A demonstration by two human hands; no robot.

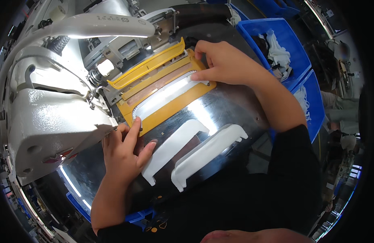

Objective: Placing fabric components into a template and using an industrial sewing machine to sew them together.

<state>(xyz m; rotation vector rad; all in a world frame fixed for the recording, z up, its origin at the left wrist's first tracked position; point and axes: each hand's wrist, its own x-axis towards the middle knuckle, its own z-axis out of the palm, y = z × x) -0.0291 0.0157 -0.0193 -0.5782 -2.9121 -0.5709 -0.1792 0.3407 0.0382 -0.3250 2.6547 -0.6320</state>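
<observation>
A yellow clamp frame (166, 111) lies on the metal sewing table, its hinged yellow flap (148, 65) raised along the far side. Inside the frame's long slot sits a white fabric strip (162, 96) with a gathered edge. My right hand (229, 62) is at the frame's right end, its thumb on the strip and its index finger bent at the far corner, the two apart. My left hand (124, 152) has its index fingertip on the strip's left end, with the thumb spread away and the other fingers partly hidden beside the machine.
Two folded white pieces, one on the left (175, 150) and one on the right (211, 156), lie on the table nearer me. A white sewing machine (53, 125) fills the left. Blue bins (300, 48) with white and dark cloth stand at the right.
</observation>
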